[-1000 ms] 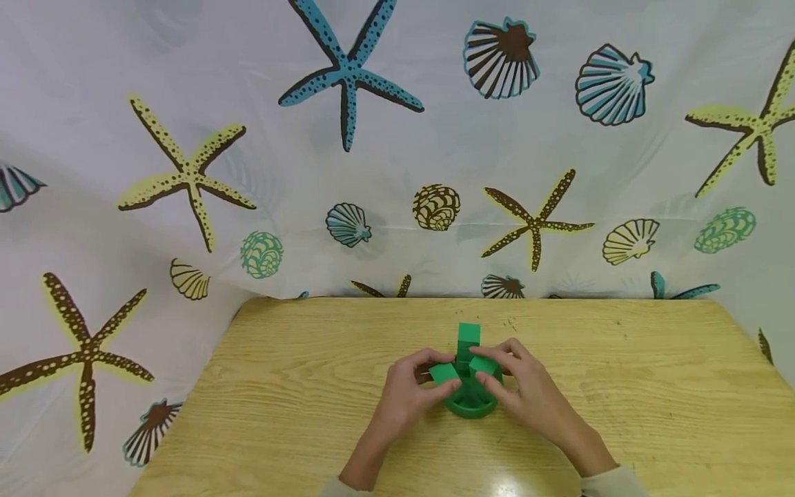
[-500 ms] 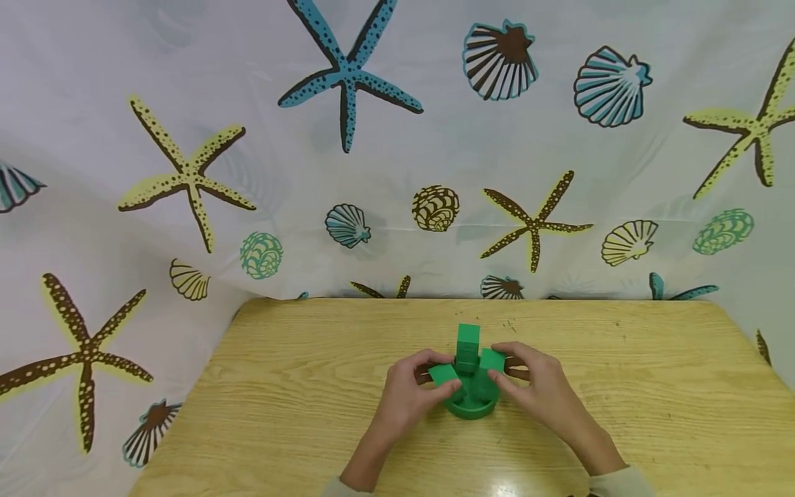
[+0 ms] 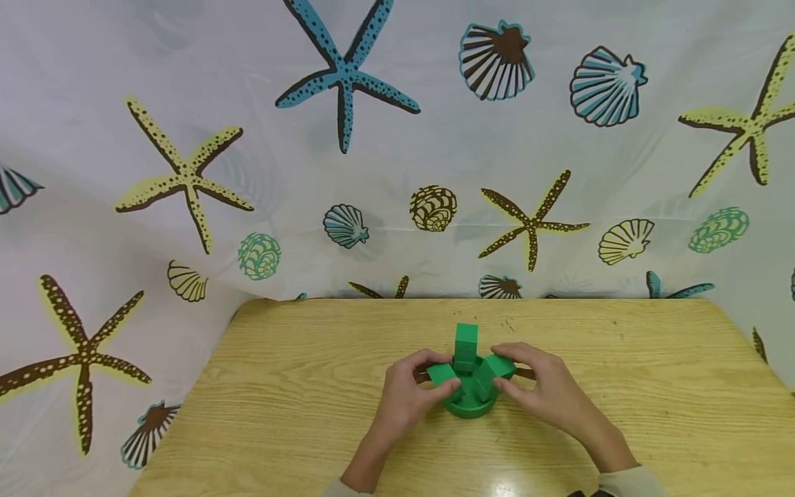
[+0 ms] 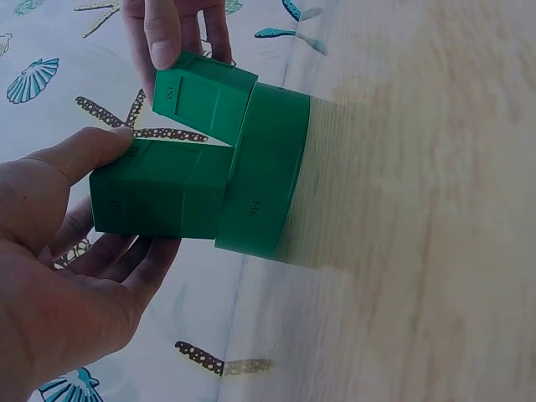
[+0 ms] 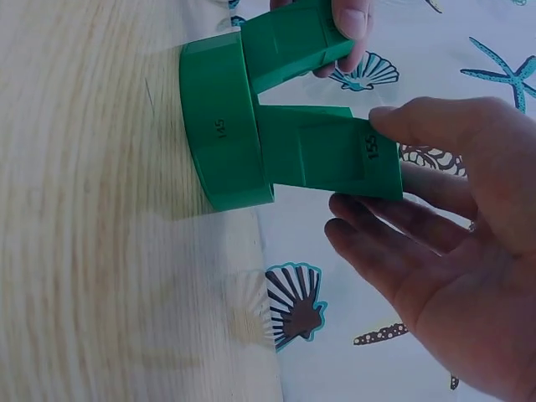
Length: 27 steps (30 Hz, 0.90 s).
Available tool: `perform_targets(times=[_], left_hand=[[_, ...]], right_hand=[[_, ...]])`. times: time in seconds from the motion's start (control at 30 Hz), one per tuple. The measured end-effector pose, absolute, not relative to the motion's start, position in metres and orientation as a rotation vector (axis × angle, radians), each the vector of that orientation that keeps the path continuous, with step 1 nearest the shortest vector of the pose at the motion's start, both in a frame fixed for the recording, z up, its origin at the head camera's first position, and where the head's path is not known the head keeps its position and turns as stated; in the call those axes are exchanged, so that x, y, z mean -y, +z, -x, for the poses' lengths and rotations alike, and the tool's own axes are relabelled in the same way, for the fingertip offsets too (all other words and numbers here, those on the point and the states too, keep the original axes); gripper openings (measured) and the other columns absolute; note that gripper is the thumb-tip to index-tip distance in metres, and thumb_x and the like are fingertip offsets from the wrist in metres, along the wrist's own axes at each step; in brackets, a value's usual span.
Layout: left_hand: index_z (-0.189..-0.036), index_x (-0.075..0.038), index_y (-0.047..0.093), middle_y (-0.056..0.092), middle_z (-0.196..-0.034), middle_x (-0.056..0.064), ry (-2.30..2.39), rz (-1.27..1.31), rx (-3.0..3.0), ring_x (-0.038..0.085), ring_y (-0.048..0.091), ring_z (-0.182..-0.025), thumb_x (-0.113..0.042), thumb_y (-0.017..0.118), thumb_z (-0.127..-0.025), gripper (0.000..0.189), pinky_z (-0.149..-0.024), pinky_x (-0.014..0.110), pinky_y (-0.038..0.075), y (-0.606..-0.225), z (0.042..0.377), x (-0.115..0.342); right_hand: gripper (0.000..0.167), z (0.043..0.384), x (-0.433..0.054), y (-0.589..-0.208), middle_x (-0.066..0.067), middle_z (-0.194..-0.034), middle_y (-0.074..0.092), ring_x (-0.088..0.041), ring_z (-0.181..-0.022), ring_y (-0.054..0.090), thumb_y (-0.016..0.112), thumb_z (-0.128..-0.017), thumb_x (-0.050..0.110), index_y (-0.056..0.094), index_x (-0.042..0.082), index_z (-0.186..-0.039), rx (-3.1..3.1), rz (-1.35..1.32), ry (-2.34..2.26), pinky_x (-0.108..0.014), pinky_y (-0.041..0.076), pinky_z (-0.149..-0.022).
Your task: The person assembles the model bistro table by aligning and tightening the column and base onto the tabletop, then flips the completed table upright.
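A round green base (image 3: 470,412) with a raised rim stands on the table. Three green blocks rise from it. My left hand (image 3: 406,386) grips the left block (image 3: 442,374) between thumb and fingers; in the left wrist view that block (image 4: 151,193) meets the base (image 4: 272,172). On the other side, my right hand (image 3: 549,383) pinches the right block (image 3: 500,366), which leans outward. The right wrist view shows this block (image 5: 322,151) marked 155, its lower end at the base (image 5: 219,126). Untouched, the back block (image 3: 466,335) stands upright. Fingers partly hide both held blocks.
The wooden table (image 3: 298,386) extends on both sides of the base. Behind it and to the sides hangs a white cloth (image 3: 397,166) printed with starfish and shells. The table's far edge (image 3: 584,299) meets the cloth.
My right hand has shifted right and the block in it has swung outward, away from the middle of the base. The left hand and its block have kept their place.
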<state>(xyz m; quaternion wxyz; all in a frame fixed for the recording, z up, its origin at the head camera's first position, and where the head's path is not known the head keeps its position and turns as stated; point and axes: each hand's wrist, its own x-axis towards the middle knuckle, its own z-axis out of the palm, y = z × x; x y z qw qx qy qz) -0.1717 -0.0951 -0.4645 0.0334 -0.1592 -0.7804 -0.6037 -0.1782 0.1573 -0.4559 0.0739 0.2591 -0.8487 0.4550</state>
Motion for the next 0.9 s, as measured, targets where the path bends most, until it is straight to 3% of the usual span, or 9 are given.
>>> perform_targets(times=[0.17,0.33,0.5,0.7,0.9], left_hand=[[-0.115,0.001,0.073,0.071,-0.119,0.014,-1.840,0.489,2.397,0.028,0.068,-0.111,-0.011,0.084,-0.088,0.031,-0.090,0.030,0.059,-0.4660,0.1719,0.0946],[-0.113,0.000,0.073,0.072,-0.117,0.011,-1.803,0.482,2.409,0.027,0.069,-0.110,-0.012,0.084,-0.087,0.031,-0.088,0.031,0.059,-0.4657,0.1713,0.0940],[-0.113,0.000,0.073,0.072,-0.115,0.009,-1.804,0.470,2.410,0.026,0.069,-0.109,-0.012,0.085,-0.087,0.031,-0.088,0.032,0.060,-0.4657,0.1717,0.0932],[-0.114,0.000,0.073,0.071,-0.118,0.012,-1.842,0.478,2.393,0.026,0.068,-0.111,-0.011,0.084,-0.087,0.031,-0.088,0.032,0.059,-0.4659,0.1722,0.0928],[-0.114,0.000,0.073,0.071,-0.119,0.011,-1.854,0.457,2.402,0.026,0.068,-0.112,-0.011,0.084,-0.087,0.031,-0.090,0.032,0.059,-0.4666,0.1719,0.0933]], right_hand=[[0.041,0.1785,-0.1597,-0.4563,-0.010,-0.123,0.069,-0.029,-0.110,0.070,0.082,-0.089,0.008,0.069,0.004,-0.128,2.538,-0.771,1.410,-0.032,0.059,-0.089],[0.045,0.1774,-0.1617,-0.4551,-0.009,-0.118,0.071,-0.022,-0.095,0.073,0.084,-0.087,0.012,0.069,0.007,-0.129,2.554,-0.744,1.404,-0.027,0.061,-0.079],[0.047,0.1777,-0.1616,-0.4554,-0.004,-0.114,0.071,-0.018,-0.090,0.072,0.083,-0.088,0.021,0.069,0.011,-0.132,2.561,-0.821,1.392,-0.025,0.061,-0.073],[0.049,0.1784,-0.1657,-0.4557,-0.011,-0.124,0.069,-0.022,-0.096,0.070,0.082,-0.090,0.018,0.066,0.009,-0.136,2.584,-0.915,1.465,-0.030,0.062,-0.077],[0.049,0.1793,-0.1673,-0.4579,-0.020,-0.132,0.065,-0.030,-0.109,0.068,0.080,-0.090,0.014,0.064,0.007,-0.136,2.576,-0.912,1.621,-0.038,0.060,-0.091]])
